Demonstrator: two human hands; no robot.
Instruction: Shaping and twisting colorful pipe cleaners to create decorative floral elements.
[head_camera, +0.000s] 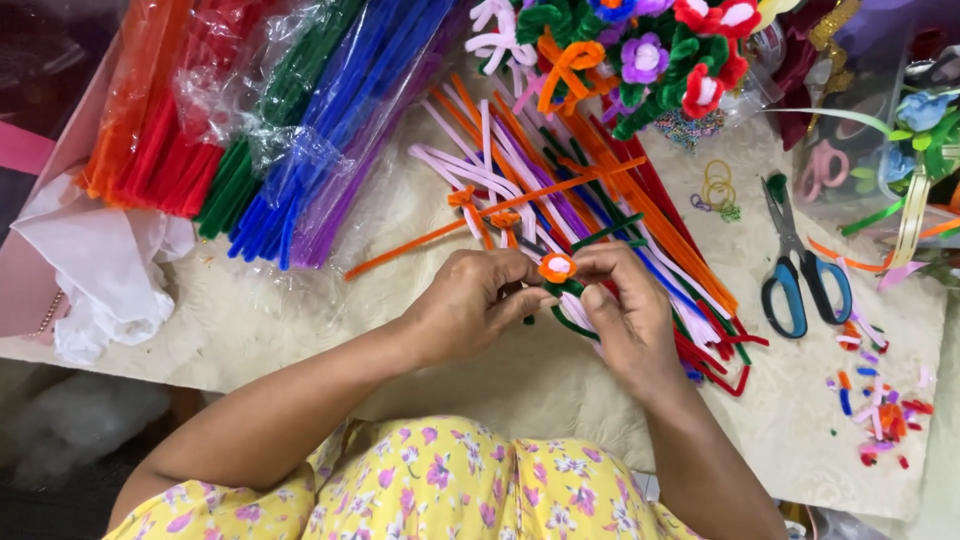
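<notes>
Both hands meet near centre of the bench, just above the person's lap. Left hand & right hand pinch a small pipe-cleaner flower btwn them: fuzzy orange ring w/ a white middle, sitting on a dark green stem that curves down under the fingers. Left thumb & forefinger clenched on the stem just below the bloom; right fingers grasp the bloom's right edge, rest curled round the stem.

Directly behind the flower, a loose spread of pipe cleaners – white, orange, purple, green, red – fanning far-left to near-right. Far left: bagged bundles in orange, red, green, blue, purple. Far centre: finished bouquet of red, purple, orange blooms. Right of the hands, apart from them: blue-handled scissors, lying open-ish, blades pointing far. Near right: small coloured offcuts scattered. Bench cover cream, textured.
</notes>
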